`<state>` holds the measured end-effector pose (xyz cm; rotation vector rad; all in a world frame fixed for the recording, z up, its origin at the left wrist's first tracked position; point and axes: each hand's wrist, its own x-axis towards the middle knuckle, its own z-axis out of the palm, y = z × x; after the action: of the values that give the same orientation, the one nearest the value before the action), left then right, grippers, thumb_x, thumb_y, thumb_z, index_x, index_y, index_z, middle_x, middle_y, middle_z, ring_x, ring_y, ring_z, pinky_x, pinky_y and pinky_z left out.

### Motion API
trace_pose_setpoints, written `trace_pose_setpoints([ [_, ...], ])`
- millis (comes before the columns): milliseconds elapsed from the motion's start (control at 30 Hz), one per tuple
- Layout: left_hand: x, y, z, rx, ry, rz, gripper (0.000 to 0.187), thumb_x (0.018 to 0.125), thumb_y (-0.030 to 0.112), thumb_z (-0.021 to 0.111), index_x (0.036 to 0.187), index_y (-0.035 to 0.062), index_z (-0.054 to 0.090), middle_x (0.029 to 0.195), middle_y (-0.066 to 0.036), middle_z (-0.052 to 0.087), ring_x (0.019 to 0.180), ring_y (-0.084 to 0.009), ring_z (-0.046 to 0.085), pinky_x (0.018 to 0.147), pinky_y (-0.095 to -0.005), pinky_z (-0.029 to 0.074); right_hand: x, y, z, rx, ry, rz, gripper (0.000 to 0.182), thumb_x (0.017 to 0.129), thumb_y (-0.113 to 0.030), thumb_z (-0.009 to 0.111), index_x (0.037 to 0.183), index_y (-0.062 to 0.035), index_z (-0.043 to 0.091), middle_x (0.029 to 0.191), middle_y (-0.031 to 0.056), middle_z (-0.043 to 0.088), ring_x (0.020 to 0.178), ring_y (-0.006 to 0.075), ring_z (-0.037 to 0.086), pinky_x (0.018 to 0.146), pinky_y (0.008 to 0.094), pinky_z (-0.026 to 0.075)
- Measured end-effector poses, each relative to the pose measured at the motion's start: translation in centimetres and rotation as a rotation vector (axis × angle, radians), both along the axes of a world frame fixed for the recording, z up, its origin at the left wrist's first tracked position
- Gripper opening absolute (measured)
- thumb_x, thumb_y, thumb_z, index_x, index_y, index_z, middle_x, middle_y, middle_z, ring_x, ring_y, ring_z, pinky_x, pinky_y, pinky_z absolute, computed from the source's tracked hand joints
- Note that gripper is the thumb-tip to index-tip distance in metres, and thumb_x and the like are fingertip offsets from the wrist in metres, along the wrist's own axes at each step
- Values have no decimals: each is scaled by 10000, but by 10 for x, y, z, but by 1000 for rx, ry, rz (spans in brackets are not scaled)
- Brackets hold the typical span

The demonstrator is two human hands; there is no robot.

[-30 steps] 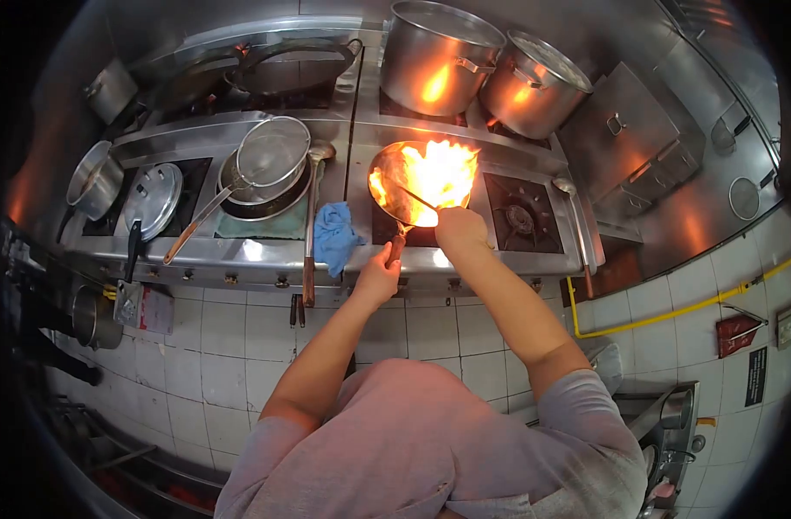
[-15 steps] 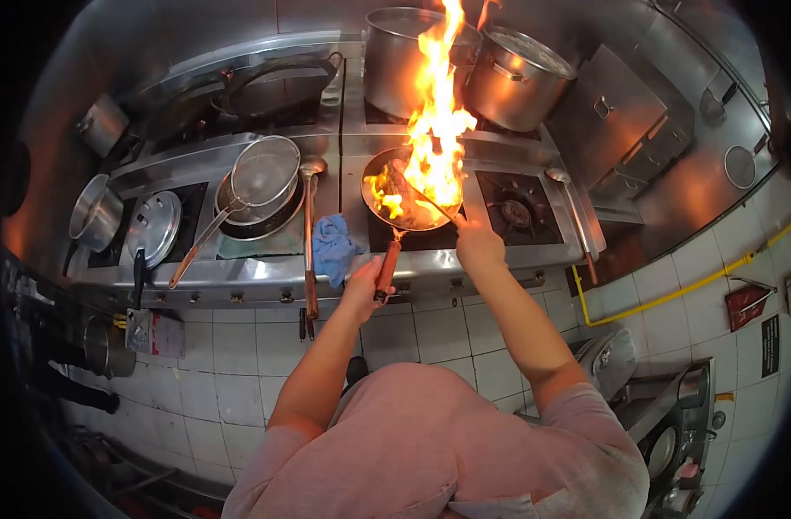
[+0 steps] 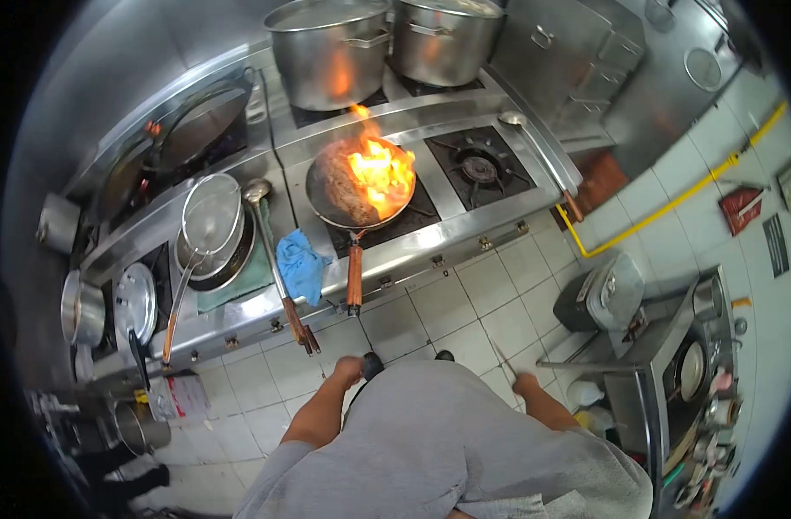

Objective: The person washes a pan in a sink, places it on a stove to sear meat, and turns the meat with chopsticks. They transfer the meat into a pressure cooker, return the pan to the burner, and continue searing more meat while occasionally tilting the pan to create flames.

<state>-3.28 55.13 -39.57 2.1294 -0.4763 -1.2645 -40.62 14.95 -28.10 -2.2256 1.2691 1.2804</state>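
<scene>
Bright flames rise from the right side of a frying pan (image 3: 333, 204) on a front burner, with browned food (image 3: 348, 192) at its left. The pan's wooden handle (image 3: 354, 277) points toward me, and nobody is holding it. My left hand (image 3: 349, 370) hangs low in front of the stove, away from the pan; its fingers are too unclear to read. Over the floor on the right, my right hand (image 3: 525, 384) is closed on a thin, blurred utensil (image 3: 503, 359) pointing up and left.
Left of the pan lie a blue cloth (image 3: 301, 266), a long ladle (image 3: 273, 251) and a strainer (image 3: 212, 216) over another pan. Two large pots (image 3: 326, 65) (image 3: 443, 48) stand behind. A metal side table (image 3: 625, 350) is at the right, beside a yellow pipe (image 3: 650, 214).
Both hands have drawn back from the pan toward my body. My left hand has let go of its handle, and my right hand has carried the utensil away. The flames are lower, and the view has shifted.
</scene>
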Motion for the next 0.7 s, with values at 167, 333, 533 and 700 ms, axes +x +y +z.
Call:
trace_pose_setpoints([
  [167, 8, 73, -4, 457, -167, -753, 413, 895, 350, 447, 762, 44, 691, 747, -151, 683, 640, -273, 662, 702, -397, 521, -199, 69, -54, 249, 329, -54, 289, 819, -232, 595, 1054, -112, 713, 1178, 147, 634, 1142, 298, 581, 926, 397, 472],
  [333, 62, 104, 3, 376, -99, -936, 233, 919, 260, 497, 1010, 90, 628, 805, -93, 650, 641, -220, 633, 553, -380, 496, -189, 152, -19, 98, 156, -359, 266, 785, -202, 576, 976, -93, 724, 1047, 153, 675, 986, 279, 644, 804, 392, 523],
  [533, 113, 1, 16, 193, -295, -1038, 137, 909, 196, 520, 961, 89, 589, 734, -52, 574, 577, -192, 581, 462, -328, 437, -104, 170, 63, 33, 106, -973, 335, 812, -153, 601, 1133, -77, 661, 1215, 147, 619, 1115, 312, 604, 887, 433, 507],
  [700, 91, -129, 42, 252, 145, 30, 80, 891, 154, 543, 914, 77, 553, 682, -22, 522, 531, -162, 545, 398, -289, 391, -123, 137, 59, -34, -75, -1122, 313, 846, -144, 550, 1131, -79, 660, 1218, 133, 619, 1127, 309, 596, 904, 417, 498],
])
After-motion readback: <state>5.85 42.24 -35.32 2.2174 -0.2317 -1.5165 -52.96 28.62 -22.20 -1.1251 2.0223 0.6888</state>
